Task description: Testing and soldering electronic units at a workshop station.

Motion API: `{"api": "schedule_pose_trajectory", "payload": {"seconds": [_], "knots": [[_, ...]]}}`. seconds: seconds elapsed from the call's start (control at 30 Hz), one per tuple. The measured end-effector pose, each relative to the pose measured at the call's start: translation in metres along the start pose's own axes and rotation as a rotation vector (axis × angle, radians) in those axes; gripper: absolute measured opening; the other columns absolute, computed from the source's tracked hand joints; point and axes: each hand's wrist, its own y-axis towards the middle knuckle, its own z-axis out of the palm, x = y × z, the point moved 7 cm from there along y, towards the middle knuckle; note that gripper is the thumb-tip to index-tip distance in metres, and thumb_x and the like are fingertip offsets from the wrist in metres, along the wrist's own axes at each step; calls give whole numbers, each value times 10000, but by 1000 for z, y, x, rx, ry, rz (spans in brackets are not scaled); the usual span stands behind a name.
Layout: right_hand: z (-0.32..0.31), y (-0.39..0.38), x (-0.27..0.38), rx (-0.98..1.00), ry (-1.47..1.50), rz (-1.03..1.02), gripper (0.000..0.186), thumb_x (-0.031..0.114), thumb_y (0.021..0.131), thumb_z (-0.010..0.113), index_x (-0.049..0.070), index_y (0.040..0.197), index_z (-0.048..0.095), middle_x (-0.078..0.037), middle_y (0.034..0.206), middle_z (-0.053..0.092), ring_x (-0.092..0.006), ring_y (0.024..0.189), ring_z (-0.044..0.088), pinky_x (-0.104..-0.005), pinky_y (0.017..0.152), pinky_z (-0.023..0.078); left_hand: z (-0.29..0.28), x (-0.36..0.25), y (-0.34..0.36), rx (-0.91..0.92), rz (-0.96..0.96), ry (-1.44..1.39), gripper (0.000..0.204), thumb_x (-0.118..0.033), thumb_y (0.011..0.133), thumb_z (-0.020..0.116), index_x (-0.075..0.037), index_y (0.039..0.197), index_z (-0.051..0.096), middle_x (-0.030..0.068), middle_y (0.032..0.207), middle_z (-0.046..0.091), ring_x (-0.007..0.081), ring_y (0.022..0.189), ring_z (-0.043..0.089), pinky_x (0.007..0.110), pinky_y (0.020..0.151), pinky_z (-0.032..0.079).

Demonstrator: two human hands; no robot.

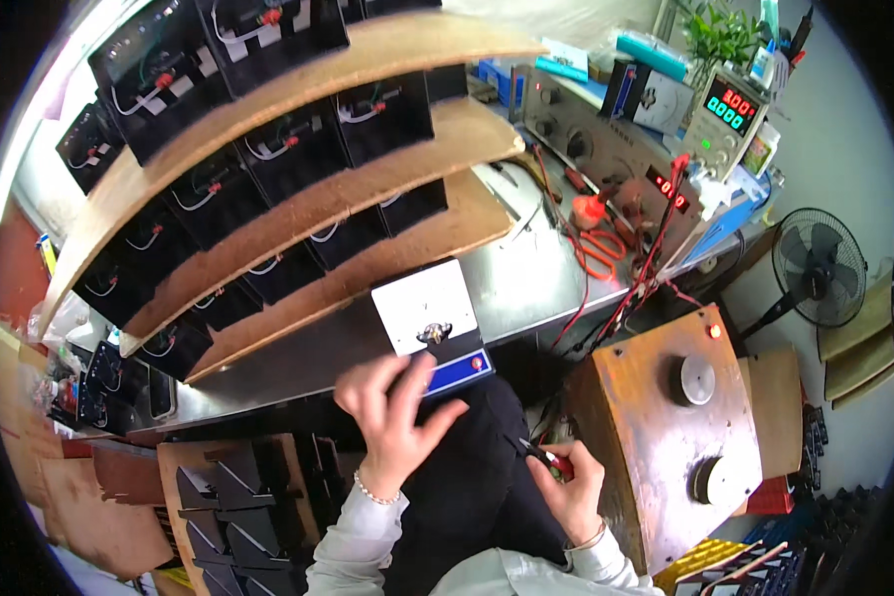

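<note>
A small black device with a white square face and a blue strip [422,296] rests at the steel bench's front edge, a metal fitting [434,334] on its face. My left hand [395,422] is open just below the fitting, thumb spread and fingertips near the device's lower edge, partly blurred. My right hand [571,492], low at the right over my dark trousers, grips a small dark-tipped hand tool with red handles [556,463], probably pliers or cutters.
Curved wooden shelves [298,223] of black housings fill the upper left. Instruments [725,119], red leads and orange scissors [598,253] lie at the back right. A worn metal box with two knobs [656,427] stands right, a fan [819,268] behind it, stacked black panels [243,477] lower left.
</note>
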Motion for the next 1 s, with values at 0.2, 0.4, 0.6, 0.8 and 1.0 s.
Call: {"api": "schedule_pose_trajectory", "payload": {"seconds": [0.2,0.4,0.6,0.8,1.0], "knots": [[39,38,56,92,177,-274,204,-6,775,795,-9,887,625,-31,730,577,-65,597,489,-210,524,364,33,74,50,290,-298,-522,1050,-58,749,804,-86,1579,162,237,1553,325,374,1406,380,440,1140,319],[75,64,101,160,44,-527,188,-31,743,782,1,826,616,-90,682,579,-213,537,564,-287,508,446,52,81,38,383,-395,-849,1080,-36,702,850,-113,1570,212,204,1361,527,289,1277,515,413,1073,409],[83,62,79,123,193,-370,323,70,736,846,25,952,610,-102,833,643,-208,660,633,-305,582,507,53,84,38,414,-455,-816,1109,-70,707,857,-99,1579,173,221,1394,492,306,1289,493,417,1070,393],[52,58,38,90,462,-89,223,-14,820,782,12,948,601,-38,951,620,-74,742,596,-229,614,486,52,83,39,409,-396,-732,1098,-83,724,847,-95,1582,162,230,1409,477,333,1303,486,422,1083,379],[31,84,83,35,62,-321,252,-3,780,801,11,1001,681,-82,937,646,-148,733,628,-239,624,494,54,76,36,368,-527,-1039,1090,63,753,770,-135,1594,105,185,1394,459,245,1268,517,380,1036,468]]}}
